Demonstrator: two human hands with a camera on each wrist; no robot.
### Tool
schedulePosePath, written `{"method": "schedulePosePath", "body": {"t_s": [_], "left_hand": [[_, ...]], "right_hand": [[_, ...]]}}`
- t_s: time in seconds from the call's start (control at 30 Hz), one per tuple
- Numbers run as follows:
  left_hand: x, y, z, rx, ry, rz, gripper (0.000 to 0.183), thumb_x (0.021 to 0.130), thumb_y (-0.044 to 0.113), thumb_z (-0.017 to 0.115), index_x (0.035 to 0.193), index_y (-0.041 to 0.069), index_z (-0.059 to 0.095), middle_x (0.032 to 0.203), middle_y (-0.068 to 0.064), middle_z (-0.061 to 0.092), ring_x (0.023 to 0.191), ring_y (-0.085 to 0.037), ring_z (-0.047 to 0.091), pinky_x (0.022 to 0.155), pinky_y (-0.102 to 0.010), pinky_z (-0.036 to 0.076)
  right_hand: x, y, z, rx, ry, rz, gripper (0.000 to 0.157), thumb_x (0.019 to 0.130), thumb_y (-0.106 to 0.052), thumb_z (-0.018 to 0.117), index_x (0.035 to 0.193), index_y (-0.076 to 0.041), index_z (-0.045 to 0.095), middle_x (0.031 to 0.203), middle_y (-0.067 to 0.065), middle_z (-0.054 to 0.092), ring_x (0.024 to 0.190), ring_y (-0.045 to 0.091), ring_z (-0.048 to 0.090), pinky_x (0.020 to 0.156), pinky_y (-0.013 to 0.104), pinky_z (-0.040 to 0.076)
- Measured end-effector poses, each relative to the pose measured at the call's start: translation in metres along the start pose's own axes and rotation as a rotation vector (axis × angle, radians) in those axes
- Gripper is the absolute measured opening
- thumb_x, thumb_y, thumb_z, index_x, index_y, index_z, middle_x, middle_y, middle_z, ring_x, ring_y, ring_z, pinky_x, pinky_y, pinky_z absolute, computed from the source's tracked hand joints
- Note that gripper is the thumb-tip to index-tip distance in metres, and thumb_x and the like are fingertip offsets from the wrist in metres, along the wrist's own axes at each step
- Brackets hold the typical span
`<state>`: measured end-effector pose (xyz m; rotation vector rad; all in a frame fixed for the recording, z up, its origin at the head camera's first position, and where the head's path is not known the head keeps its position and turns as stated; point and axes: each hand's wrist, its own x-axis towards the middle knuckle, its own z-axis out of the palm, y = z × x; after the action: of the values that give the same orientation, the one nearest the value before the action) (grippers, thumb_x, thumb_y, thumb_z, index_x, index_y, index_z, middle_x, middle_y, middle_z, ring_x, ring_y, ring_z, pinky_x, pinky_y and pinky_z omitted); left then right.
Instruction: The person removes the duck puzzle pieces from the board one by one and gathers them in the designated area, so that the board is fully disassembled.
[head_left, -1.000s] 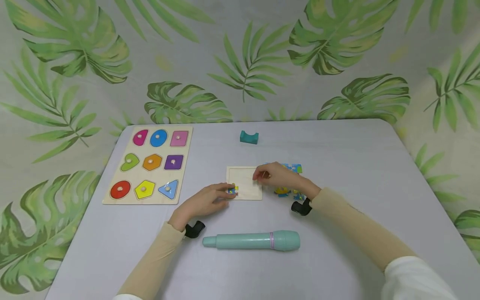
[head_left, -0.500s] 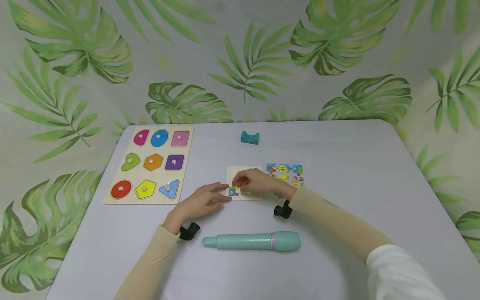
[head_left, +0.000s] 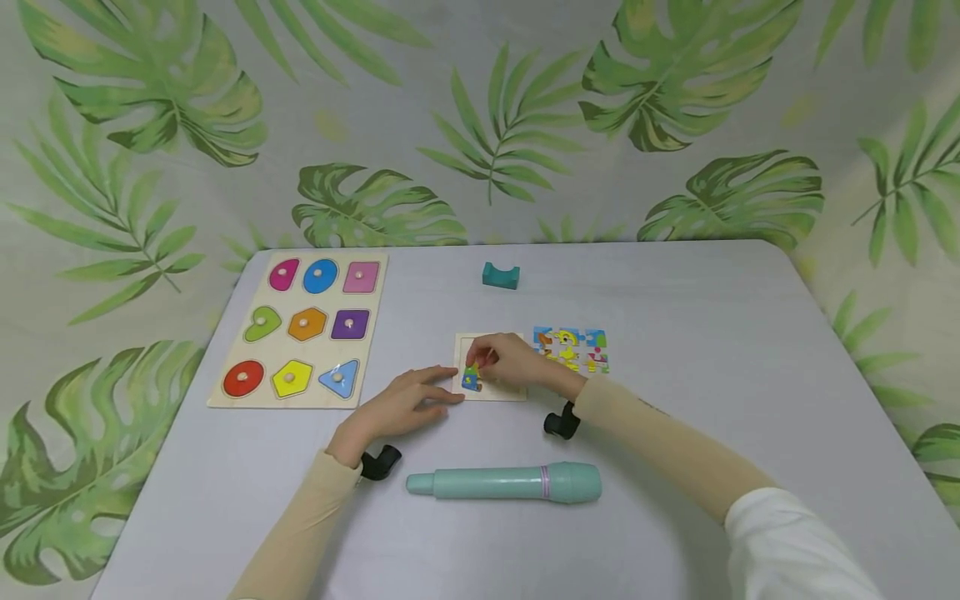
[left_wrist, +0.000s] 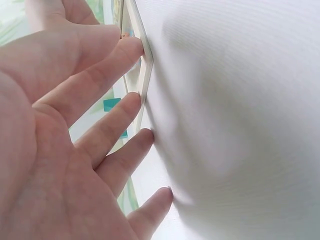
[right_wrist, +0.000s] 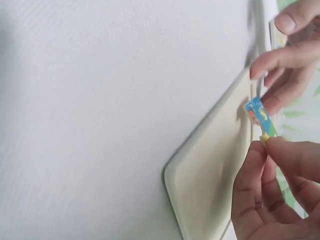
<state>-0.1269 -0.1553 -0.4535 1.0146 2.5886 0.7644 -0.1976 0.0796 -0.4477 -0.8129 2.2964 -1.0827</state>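
In the head view, my right hand (head_left: 504,363) pinches a small blue, green and yellow jigsaw piece (head_left: 471,381) over the left part of a shallow square wooden puzzle tray (head_left: 504,396). From the right wrist, the piece (right_wrist: 261,116) shows tilted between thumb and fingertips, close over the tray. My left hand (head_left: 408,402) is spread at the tray's left side, some fingertips at its edge. Its fingers are extended and hold nothing in the left wrist view.
Right of the tray lies a group of jigsaw pieces (head_left: 570,348), partly behind my right hand. A shape-knob board (head_left: 300,392) lies at left. A green arched block (head_left: 500,277) stands behind, and a mint toy microphone (head_left: 502,482) lies in front.
My right hand has moved left from the tray's right side to the piece at its left. Now it grips that piece, which has tilted. My left fingertips have drawn back slightly from it.
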Motion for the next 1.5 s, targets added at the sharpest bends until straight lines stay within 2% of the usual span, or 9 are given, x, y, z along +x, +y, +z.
{"method": "schedulePosePath", "body": {"t_s": [0.2,0.33,0.53,0.67,0.93,1.07,1.27,1.5], "left_hand": [[0.000,0.001,0.001,-0.016,-0.011,-0.033,0.030,0.094,0.017,0.059,0.123,0.010,0.067,0.145,-0.013,0.042,0.137,-0.033,0.030,0.108,-0.056,0.022],[-0.001,0.001,0.000,-0.027,-0.018,-0.051,0.031,0.094,0.018,0.059,0.124,0.011,0.067,0.146,-0.012,0.042,0.138,-0.033,0.029,0.109,-0.055,0.021],[-0.002,0.003,-0.002,-0.018,-0.019,-0.040,0.031,0.094,0.016,0.059,0.123,0.010,0.067,0.145,-0.014,0.042,0.137,-0.035,0.029,0.108,-0.057,0.021],[-0.002,0.003,-0.002,-0.018,-0.019,-0.036,0.031,0.094,0.015,0.058,0.123,0.009,0.066,0.145,-0.014,0.042,0.137,-0.035,0.030,0.108,-0.058,0.020],[-0.002,0.003,-0.003,-0.021,-0.019,-0.032,0.031,0.094,0.015,0.058,0.123,0.009,0.066,0.145,-0.015,0.043,0.137,-0.036,0.030,0.107,-0.059,0.020],[-0.001,0.003,-0.003,-0.019,-0.019,-0.028,0.031,0.094,0.014,0.058,0.123,0.009,0.066,0.145,-0.015,0.042,0.137,-0.036,0.030,0.107,-0.059,0.020],[-0.001,0.004,-0.003,-0.021,-0.021,-0.027,0.031,0.094,0.014,0.058,0.124,0.009,0.066,0.145,-0.015,0.042,0.137,-0.036,0.029,0.107,-0.059,0.020],[-0.001,0.004,-0.003,-0.015,-0.019,-0.025,0.031,0.094,0.013,0.058,0.124,0.009,0.066,0.145,-0.015,0.042,0.136,-0.036,0.031,0.107,-0.058,0.021]], "right_hand": [[-0.012,0.014,-0.017,0.074,0.028,-0.009,0.016,0.084,0.000,0.059,0.095,-0.009,0.066,0.085,0.005,0.059,0.077,0.018,0.052,0.067,0.026,0.044],[-0.025,0.024,-0.030,0.083,0.044,0.034,0.011,0.085,-0.002,0.062,0.093,-0.007,0.066,0.084,0.003,0.058,0.077,0.019,0.051,0.066,0.027,0.044],[-0.045,0.038,-0.041,0.110,0.036,0.088,0.008,0.084,0.000,0.062,0.091,-0.001,0.066,0.079,0.005,0.057,0.072,0.019,0.051,0.064,0.027,0.046],[-0.053,0.043,-0.044,0.065,0.025,0.098,0.007,0.084,-0.001,0.062,0.090,-0.002,0.067,0.077,0.003,0.058,0.069,0.018,0.051,0.063,0.027,0.046],[-0.059,0.047,-0.044,0.011,0.020,0.058,0.007,0.087,0.001,0.061,0.090,-0.001,0.067,0.083,0.004,0.063,0.072,0.017,0.051,0.068,0.029,0.046],[-0.064,0.047,-0.044,-0.028,0.038,0.051,0.009,0.089,0.002,0.061,0.094,-0.002,0.067,0.085,0.003,0.063,0.077,0.017,0.054,0.074,0.030,0.049],[-0.078,0.047,-0.048,-0.047,0.074,0.103,0.010,0.090,-0.001,0.061,0.098,-0.003,0.066,0.092,0.003,0.065,0.081,0.018,0.057,0.074,0.032,0.050],[-0.093,0.053,-0.051,-0.087,0.098,0.091,0.009,0.088,-0.002,0.063,0.096,-0.004,0.067,0.089,0.001,0.066,0.080,0.017,0.058,0.075,0.032,0.050]]}}
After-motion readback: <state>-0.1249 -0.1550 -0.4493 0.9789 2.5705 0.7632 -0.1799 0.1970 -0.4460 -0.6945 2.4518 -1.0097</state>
